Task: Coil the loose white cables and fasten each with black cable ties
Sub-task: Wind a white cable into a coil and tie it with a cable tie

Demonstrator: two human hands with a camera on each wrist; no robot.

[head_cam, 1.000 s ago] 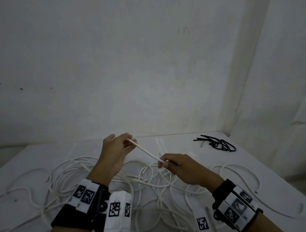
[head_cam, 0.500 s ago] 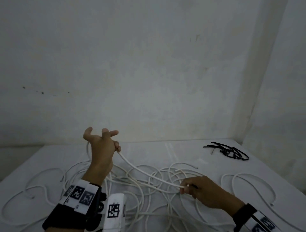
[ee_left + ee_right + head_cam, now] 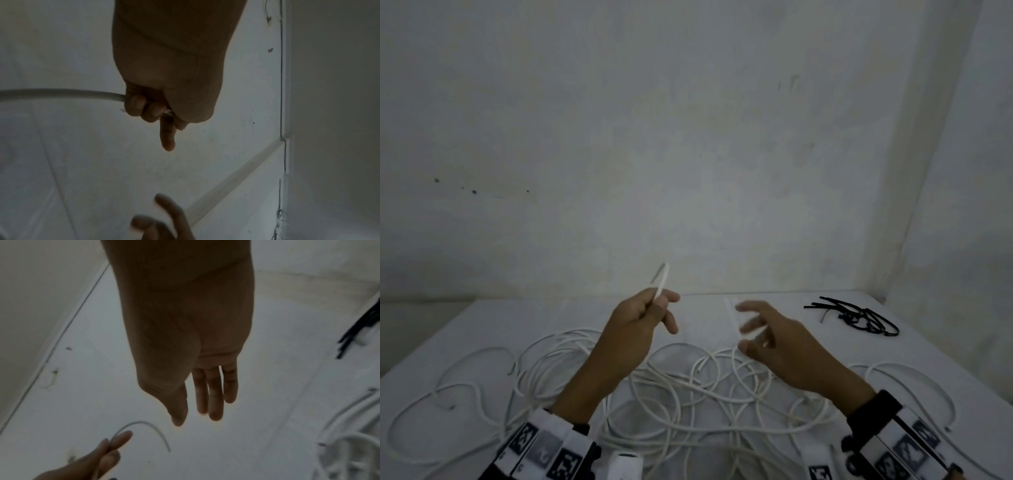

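Note:
My left hand (image 3: pixel 654 311) is raised over the table and grips a white cable (image 3: pixel 662 279) whose short end sticks up past the fingers. The left wrist view shows the fingers (image 3: pixel 141 107) curled round that cable (image 3: pixel 61 93), with one finger pointing out. To its right, my right hand (image 3: pixel 760 332) hovers with straight, spread fingers and holds nothing; the right wrist view confirms the empty right hand (image 3: pixel 205 402). A tangle of loose white cables (image 3: pixel 688 387) lies on the table below both hands. A small pile of black cable ties (image 3: pixel 859 317) sits at the back right.
The white table (image 3: pixel 482 325) stands in a corner, with a pale wall behind it and another on the right. Cable loops spread to the left edge (image 3: pixel 448 394) and the right edge (image 3: pixel 928 383) of the table.
My right hand let go of the cable, opened, and rose from low on the right toward the left hand. My left hand shifted right, still gripping the cable.

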